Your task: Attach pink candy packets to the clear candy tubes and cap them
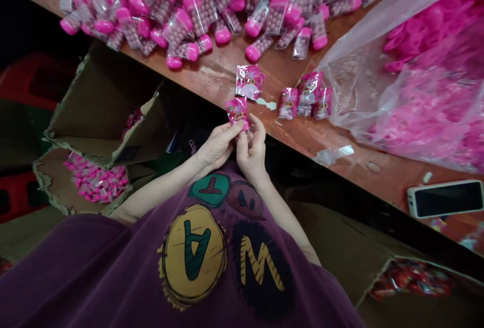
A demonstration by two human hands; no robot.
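A small shiny pink printed packet is pinched between my two hands, just off the table's near edge. My left hand has its thumb pressed on the packet's lower part. My right hand closes thumb and fingers on its lower right corner. What lies under the fingertips is hidden. Just beyond, more pink packets lie flat on the table. To the right, a small group of pink wrapped pieces rests on the wood.
Many clear bottles of pink balls with pink caps cover the table's back. A plastic bag of pink parts and a phone are at right. Cardboard boxes stand below left; one holds pink pieces.
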